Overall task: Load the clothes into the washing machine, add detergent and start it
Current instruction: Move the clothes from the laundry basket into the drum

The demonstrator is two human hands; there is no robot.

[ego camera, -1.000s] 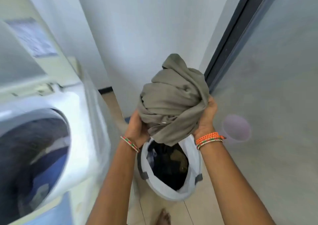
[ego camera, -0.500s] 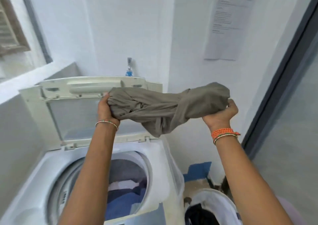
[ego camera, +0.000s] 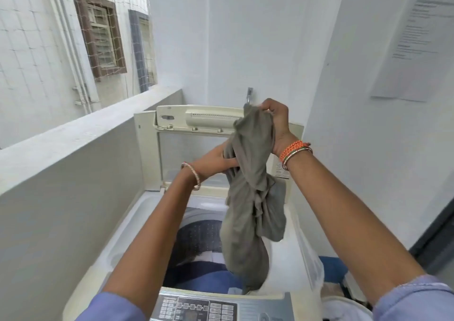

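Note:
A twisted grey-olive garment (ego camera: 250,202) hangs straight down over the open drum of the white top-loading washing machine (ego camera: 127,225). My right hand (ego camera: 276,121) grips its top end, high above the machine. My left hand (ego camera: 216,159) clutches the cloth lower down, on its left side. The garment's bottom end reaches the drum's front rim. Blue and dark clothes (ego camera: 196,266) lie inside the drum. The lid (ego camera: 196,121) stands raised at the back. The control panel (ego camera: 196,308) shows at the bottom edge.
A grey parapet wall (ego camera: 73,148) runs along the machine's left side. A white wall with a taped paper notice (ego camera: 415,45) stands on the right. The white laundry bag (ego camera: 344,308) sits on the floor to the right of the machine. A tap (ego camera: 249,96) sticks out behind the lid.
The view has swung from the laundry bag to the machine. The garment went from a bundle over the bag, to stretched sideways, to hanging upright over the drum with my right hand raised.

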